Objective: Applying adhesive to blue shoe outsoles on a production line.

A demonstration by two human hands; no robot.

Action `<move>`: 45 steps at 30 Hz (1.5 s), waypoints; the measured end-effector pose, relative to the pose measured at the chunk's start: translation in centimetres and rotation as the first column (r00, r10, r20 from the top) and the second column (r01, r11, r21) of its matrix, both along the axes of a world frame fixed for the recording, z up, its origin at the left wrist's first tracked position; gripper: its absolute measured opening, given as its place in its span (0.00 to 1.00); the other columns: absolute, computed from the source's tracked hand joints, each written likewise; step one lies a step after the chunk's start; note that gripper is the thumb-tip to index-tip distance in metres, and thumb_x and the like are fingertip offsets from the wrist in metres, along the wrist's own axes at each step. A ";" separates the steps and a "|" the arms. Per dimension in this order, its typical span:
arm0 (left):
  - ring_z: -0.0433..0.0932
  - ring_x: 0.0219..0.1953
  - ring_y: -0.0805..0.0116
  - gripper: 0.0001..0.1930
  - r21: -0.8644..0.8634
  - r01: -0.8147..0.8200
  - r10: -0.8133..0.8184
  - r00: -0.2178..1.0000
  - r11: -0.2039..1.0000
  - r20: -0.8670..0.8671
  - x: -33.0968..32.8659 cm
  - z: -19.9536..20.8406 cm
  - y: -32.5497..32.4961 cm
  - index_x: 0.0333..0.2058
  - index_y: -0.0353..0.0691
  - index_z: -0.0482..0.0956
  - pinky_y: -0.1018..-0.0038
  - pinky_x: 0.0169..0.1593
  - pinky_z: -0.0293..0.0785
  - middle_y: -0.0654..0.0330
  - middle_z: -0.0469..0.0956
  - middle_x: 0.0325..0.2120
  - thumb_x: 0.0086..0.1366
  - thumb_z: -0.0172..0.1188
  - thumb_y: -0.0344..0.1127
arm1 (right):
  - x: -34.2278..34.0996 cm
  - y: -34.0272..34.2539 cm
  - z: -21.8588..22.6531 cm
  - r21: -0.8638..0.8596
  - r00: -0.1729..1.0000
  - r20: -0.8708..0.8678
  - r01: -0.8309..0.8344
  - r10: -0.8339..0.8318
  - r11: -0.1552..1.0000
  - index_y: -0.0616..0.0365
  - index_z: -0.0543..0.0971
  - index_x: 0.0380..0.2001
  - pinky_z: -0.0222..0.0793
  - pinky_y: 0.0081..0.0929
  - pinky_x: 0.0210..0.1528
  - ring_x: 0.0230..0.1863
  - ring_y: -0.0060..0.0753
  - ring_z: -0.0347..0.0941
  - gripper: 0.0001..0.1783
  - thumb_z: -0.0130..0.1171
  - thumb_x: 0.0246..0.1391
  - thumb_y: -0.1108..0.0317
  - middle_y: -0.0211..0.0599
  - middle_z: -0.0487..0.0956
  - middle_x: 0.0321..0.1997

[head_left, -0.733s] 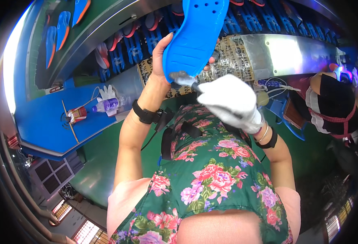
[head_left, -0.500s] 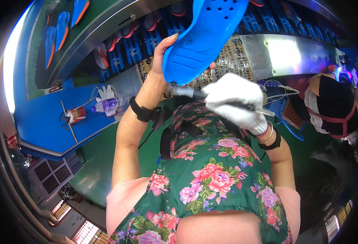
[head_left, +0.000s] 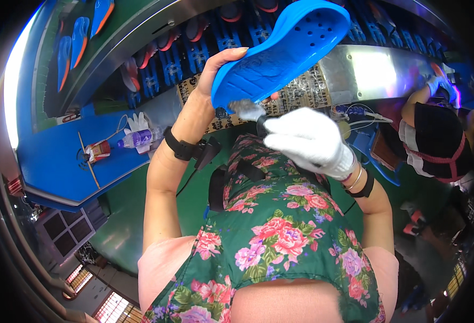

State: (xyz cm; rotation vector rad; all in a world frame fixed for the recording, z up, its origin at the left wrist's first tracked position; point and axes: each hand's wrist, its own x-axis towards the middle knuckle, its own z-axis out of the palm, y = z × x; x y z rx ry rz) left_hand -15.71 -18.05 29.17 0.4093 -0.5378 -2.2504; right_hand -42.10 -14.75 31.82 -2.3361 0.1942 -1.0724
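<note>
My bare left hand (head_left: 215,70) grips a blue shoe sole (head_left: 280,62) by its near end. The sole has a raised rim, grooves in the near half and several round holes toward the far end. In my right hand (head_left: 308,141), which wears a white knitted glove, is a brush with pale bristles (head_left: 247,110) and a dark ferrule. Its bristles are at the sole's near end, against or just over the inner surface; they look smeared by motion. The gloved fingers cover most of the brush handle.
Behind the sole runs a metal-edged line with blue racks (head_left: 198,56) holding shoe parts. Printed tape (head_left: 312,89) covers part of the ledge. At left, a blue table (head_left: 48,164) bears a purple-labelled bottle (head_left: 134,139) and a red can (head_left: 98,152). A co-worker (head_left: 436,134) is at right.
The sole has swung its far end to the right and come lower into view. The brush has moved up from beside the sole's near end to its inner surface.
</note>
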 end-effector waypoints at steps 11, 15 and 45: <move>0.80 0.48 0.33 0.39 -0.018 -0.066 0.064 0.994 0.998 -0.092 -0.3 -0.6 0.1 0.64 0.26 0.65 0.47 0.53 0.78 0.32 0.75 0.54 0.69 0.48 0.57 | 1.0 0.8 0.0 0.441 0.989 0.141 -0.014 -0.054 0.898 0.54 0.88 0.34 0.78 0.31 0.43 0.38 0.36 0.83 0.11 0.73 0.45 0.76 0.37 0.87 0.38; 0.79 0.49 0.34 0.43 0.043 -0.122 0.127 0.977 0.992 -0.170 -1.0 -0.6 0.2 0.67 0.27 0.60 0.48 0.53 0.77 0.32 0.71 0.58 0.67 0.49 0.61 | 2.1 1.4 -0.4 0.579 0.975 0.156 0.041 -0.160 0.814 0.56 0.87 0.34 0.78 0.29 0.43 0.39 0.33 0.83 0.10 0.73 0.45 0.76 0.37 0.87 0.38; 0.69 0.62 0.33 0.55 -0.090 -0.452 0.423 0.877 0.887 -0.228 0.0 2.0 4.4 0.73 0.37 0.49 0.43 0.62 0.71 0.37 0.59 0.67 0.60 0.58 0.71 | -0.2 -2.3 0.6 0.845 0.904 0.248 -0.026 -0.349 0.534 0.65 0.86 0.36 0.75 0.24 0.44 0.40 0.28 0.81 0.09 0.68 0.49 0.81 0.41 0.85 0.40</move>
